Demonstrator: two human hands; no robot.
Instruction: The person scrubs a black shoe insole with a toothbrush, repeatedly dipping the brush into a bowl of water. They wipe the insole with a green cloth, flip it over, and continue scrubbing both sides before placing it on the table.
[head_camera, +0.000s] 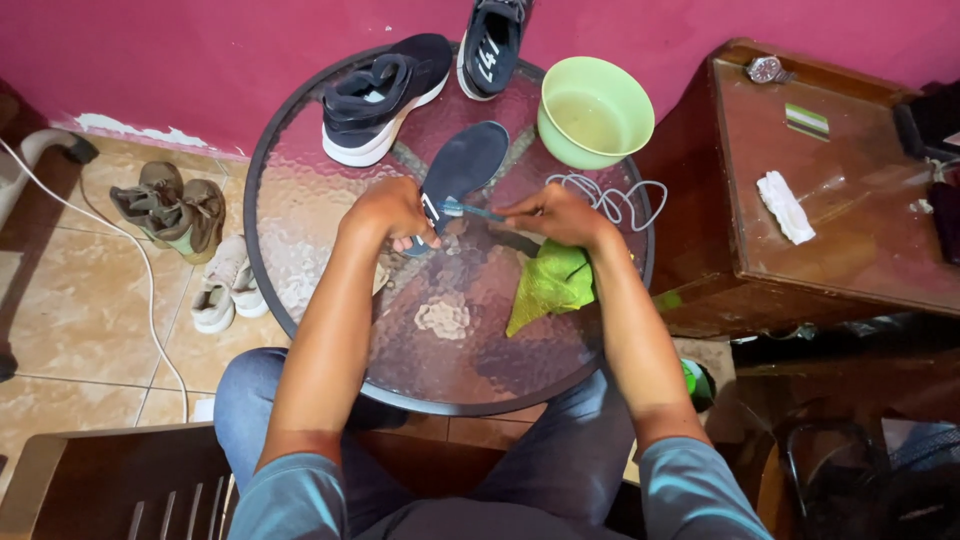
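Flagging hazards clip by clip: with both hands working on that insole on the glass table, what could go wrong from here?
1. The green bowl holds liquid and sits near the table rim; a stray elbow might tip it.
2. The white laces lie loose just past the right hand and could snag the brush it holds.
3. The left hand pins only the heel end of the insole, so it may slide on the glass.

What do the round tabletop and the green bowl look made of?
Round tabletop: textured, translucent glass in a dark, probably metal, rim; the floor shows blurred through its pebbled surface. Green bowl: likely plastic, with a smooth, uniform matte pale green wall.
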